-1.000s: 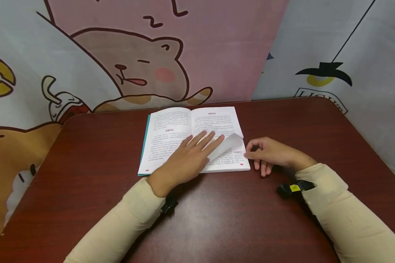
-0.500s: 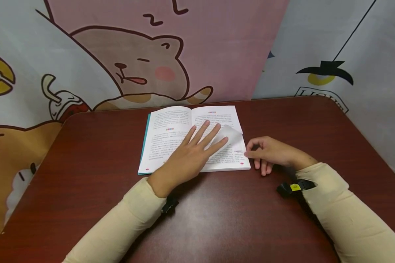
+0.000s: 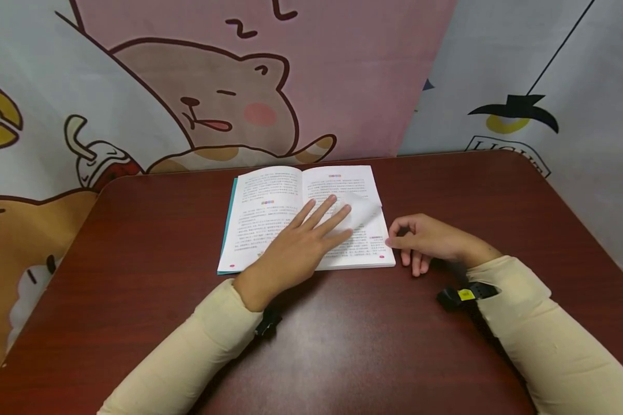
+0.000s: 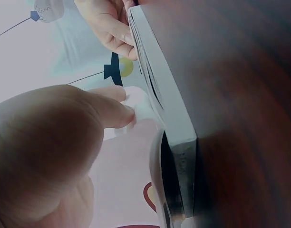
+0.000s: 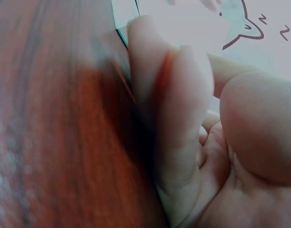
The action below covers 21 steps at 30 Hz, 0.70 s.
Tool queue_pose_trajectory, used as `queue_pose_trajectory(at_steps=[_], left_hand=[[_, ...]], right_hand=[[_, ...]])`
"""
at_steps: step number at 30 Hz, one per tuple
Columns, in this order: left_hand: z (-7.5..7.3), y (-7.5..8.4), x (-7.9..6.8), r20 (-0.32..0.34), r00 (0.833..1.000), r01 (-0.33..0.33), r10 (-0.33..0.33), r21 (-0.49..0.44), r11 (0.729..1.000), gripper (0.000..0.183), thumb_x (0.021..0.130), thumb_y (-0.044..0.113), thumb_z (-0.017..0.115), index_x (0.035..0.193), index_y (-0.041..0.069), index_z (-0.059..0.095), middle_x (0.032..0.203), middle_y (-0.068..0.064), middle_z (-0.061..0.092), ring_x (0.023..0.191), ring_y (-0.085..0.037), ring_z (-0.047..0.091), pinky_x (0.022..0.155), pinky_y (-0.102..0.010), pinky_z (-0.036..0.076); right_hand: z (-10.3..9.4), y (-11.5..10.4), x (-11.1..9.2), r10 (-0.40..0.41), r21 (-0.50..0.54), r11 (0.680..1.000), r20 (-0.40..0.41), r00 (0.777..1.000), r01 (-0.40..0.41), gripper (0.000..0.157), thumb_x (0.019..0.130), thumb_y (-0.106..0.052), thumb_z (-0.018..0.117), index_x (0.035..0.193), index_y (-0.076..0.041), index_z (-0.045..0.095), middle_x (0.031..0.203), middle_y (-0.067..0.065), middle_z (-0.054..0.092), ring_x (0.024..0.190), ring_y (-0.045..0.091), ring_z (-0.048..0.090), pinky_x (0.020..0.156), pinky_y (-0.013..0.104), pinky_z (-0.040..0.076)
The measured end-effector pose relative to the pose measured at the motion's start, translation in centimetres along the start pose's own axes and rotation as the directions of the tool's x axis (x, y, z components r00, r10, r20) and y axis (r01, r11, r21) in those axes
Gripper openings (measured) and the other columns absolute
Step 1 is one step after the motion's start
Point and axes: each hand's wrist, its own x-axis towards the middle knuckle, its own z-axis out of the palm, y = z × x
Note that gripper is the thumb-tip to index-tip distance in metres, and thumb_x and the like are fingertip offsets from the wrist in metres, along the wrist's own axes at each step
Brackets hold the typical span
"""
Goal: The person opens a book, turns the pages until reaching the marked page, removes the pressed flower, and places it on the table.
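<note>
Book print (image 3: 263,222) too small to read, right fingers (image 5: 181,114) blurred, sleeves (image 3: 187,343) cropped

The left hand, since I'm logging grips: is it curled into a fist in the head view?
No, the left hand is over the open book, its fingers straight and spread apart.

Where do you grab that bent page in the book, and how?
I'd gently pinch the bent page where it's folded back, near the right edge of the book, coming from the right. It curls up there, so thumb and finger should find it easily. The left hand covers more of the inner side, and the right hand is close by.
</note>
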Motion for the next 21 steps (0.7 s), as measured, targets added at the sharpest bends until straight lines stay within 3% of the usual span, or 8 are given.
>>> queue_pose_trajectory(at_steps=[7, 13, 21], left_hand=[[-0.12, 0.03, 0.07, 0.060, 0.997, -0.039, 0.039, -0.014, 0.999, 0.050, 0.093, -0.001, 0.056, 0.138, 0.019, 0.062, 0.163, 0.000, 0.033, 0.156, -0.025, 0.016, 0.127, -0.041, 0.010], [-0.02, 0.00, 0.15, 0.046, 0.998, -0.035, 0.035, 0.008, 0.999, 0.041, 0.097, 0.003, 0.050, 0.135, 0.013, 0.064, 0.161, -0.003, 0.037, 0.155, -0.026, 0.022, 0.127, -0.040, 0.012], [0.33, -0.15, -0.14, 0.043, 0.999, -0.005, 0.006, -0.028, 1.000, 0.040, 0.097, 0.002, 0.049, 0.134, 0.006, 0.063, 0.159, -0.007, 0.041, 0.153, -0.028, 0.026, 0.126, -0.040, 0.017]], right_hand=[[-0.10, 0.18, 0.10, -0.003, -0.008, 1.000, -0.003, 1.000, 0.003, 0.030, 0.099, -0.029, 0.063, 0.109, -0.001, 0.055, 0.067, 0.012, 0.065, 0.046, 0.022, 0.066, 0.044, 0.035, 0.055], [-0.11, 0.36, 0.12, 0.001, 0.000, 1.000, -0.008, 1.000, -0.001, 0.031, 0.099, -0.029, 0.064, 0.109, -0.001, 0.055, 0.067, 0.012, 0.065, 0.046, 0.022, 0.066, 0.043, 0.036, 0.055], [-0.12, 0.39, 0.26, -0.005, 0.007, 1.000, 0.002, 1.000, 0.005, 0.032, 0.099, -0.029, 0.064, 0.108, 0.000, 0.054, 0.067, 0.012, 0.065, 0.046, 0.022, 0.066, 0.044, 0.035, 0.055]])
